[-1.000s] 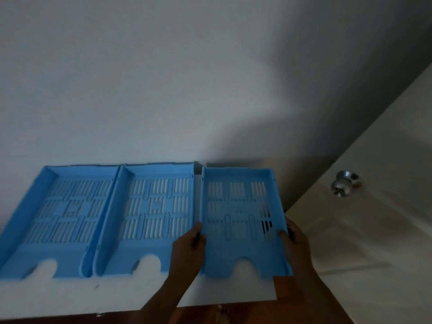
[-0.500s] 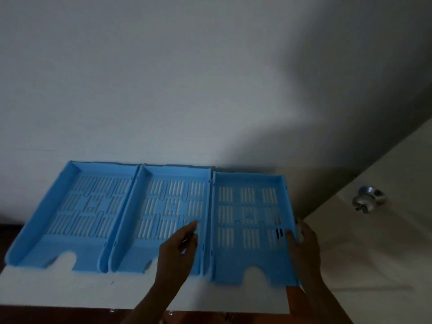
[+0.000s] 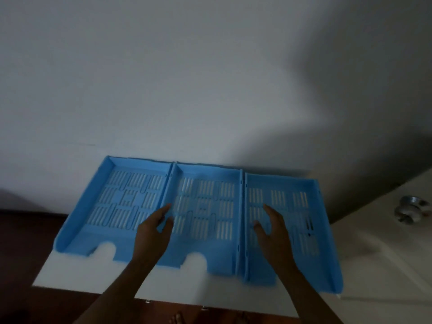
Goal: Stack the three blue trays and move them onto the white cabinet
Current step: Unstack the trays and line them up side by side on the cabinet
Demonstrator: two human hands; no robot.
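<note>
Trays (image 3: 205, 206) edge-to-edge | L hand (image 3: 153, 232), R hand (image 3: 273, 230) over, fingers loose

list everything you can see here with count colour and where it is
blue trays: 3, light blue with slotted floors, side by side in a row on the white surface, not yet stacked
white surface: 1, white, under the trays, against the wall
wall: 1, pale grey, behind the trays
door: 1, cream, at right
door knob: 1, silver metal, on the door
floor: dark reddish brown, lower left
left hand: 1, fingers relaxed, over the seam between left and middle trays
right hand: 1, fingers spread, over the right tray's left part
</note>
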